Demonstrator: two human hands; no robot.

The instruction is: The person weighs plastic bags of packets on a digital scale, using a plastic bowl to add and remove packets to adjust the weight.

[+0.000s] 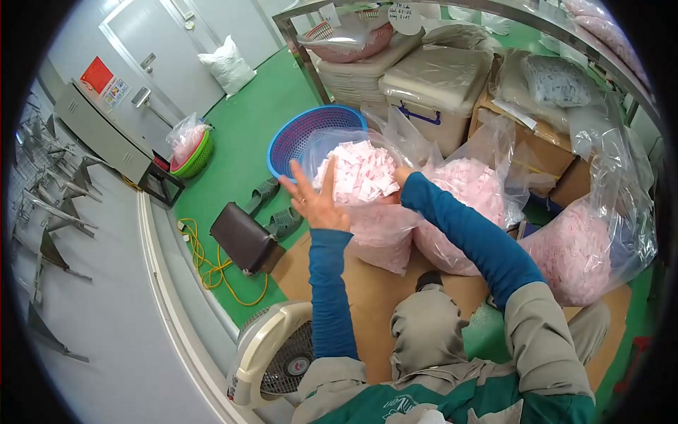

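A clear plastic bag (385, 233) full of small pale pink and white flat pieces (359, 172) stands in front of me with its mouth wide. My left hand (318, 203) is over the near left side of the bag's mouth, fingers spread and apart, with nothing held in them. At the right edge of the same mouth is my right hand (403, 176), close against the plastic and the pieces. Its fingers are mostly hidden, so its grip cannot be made out. Right beside this bag stands another bag (466, 185) of pink pieces.
A blue basket (281, 141) sits behind the bag. Further right is a third pink-filled bag (575, 247). Lidded bins (438, 78) and cartons stand under a metal rack. To my left are a fan (282, 353), a dark brown stool (247, 237), slippers (284, 222) and a yellow cord (205, 272).
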